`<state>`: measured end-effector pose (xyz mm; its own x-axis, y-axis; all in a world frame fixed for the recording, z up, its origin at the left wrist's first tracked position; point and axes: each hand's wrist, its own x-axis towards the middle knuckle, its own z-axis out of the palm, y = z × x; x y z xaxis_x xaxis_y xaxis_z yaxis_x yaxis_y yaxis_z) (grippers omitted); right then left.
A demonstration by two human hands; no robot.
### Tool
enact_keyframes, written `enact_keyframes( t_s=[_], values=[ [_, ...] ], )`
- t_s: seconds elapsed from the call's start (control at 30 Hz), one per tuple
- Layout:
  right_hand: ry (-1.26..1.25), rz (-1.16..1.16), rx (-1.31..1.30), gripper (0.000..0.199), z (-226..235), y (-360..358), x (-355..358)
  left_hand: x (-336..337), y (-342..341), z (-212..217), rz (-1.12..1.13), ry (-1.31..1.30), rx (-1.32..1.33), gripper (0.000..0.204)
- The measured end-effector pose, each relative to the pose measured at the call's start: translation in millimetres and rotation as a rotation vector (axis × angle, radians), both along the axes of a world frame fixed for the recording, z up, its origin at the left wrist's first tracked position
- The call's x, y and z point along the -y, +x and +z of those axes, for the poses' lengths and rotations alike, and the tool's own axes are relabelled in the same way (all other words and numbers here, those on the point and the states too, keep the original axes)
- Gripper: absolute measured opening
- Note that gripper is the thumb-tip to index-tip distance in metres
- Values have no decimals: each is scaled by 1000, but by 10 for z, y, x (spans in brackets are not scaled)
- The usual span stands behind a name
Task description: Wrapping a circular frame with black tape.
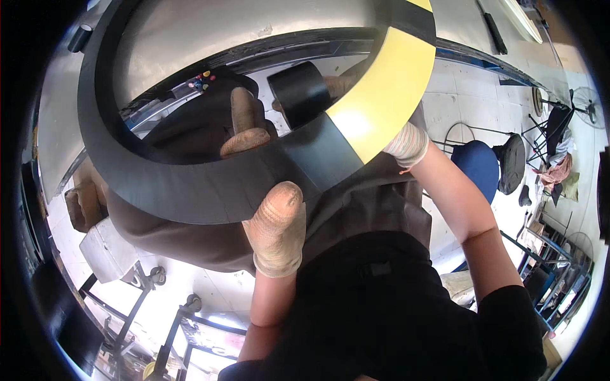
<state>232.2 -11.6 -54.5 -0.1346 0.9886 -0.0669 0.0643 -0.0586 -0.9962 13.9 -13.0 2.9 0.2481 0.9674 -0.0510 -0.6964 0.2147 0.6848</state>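
A large ring (171,190), mostly black with yellow sections, lies tilted across my lap and the table edge. My left hand (276,225), in a worn, dirty light glove, grips its near side, thumb on top and fingers showing inside the ring. My right hand (406,146), gloved too, reaches behind the yellow section (387,89); its fingertips show at a wide black roll (298,95) inside the ring, apparently of tape. Most of the right hand is hidden by the ring. Between the yellow section and my left hand, a shiny smooth black stretch (324,152) covers the ring.
A metal-topped table (210,32) stands ahead, with a small black cylinder (79,38) at its left. On the right are a blue stool (476,168), a black round seat (510,165) and a fan (584,105). A wheeled frame (155,279) stands at lower left.
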Motion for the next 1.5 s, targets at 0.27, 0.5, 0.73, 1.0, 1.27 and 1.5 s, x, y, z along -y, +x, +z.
enact_keyframes(
  t_s=[0.27,0.5,0.73,1.0,1.27,1.5],
  values=[
    [130,-19,-468,39,-35,250,26,50,-197,-46,13,-20,-123,78],
    [-418,75,-519,41,1232,281,458,-128,-354,-32,79,-120,16,78],
    [-694,365,-923,57,1661,-494,-570,-30,-179,-71,96,-62,90,68],
    [-918,193,-332,54,1897,-553,407,-199,-112,-101,74,96,107,63],
    [-8,-51,148,51,-225,-343,22,-158,-195,21,89,-23,-74,73],
    [117,-127,-239,44,167,-156,-109,-63,-178,68,75,-128,-3,70]
  ],
)
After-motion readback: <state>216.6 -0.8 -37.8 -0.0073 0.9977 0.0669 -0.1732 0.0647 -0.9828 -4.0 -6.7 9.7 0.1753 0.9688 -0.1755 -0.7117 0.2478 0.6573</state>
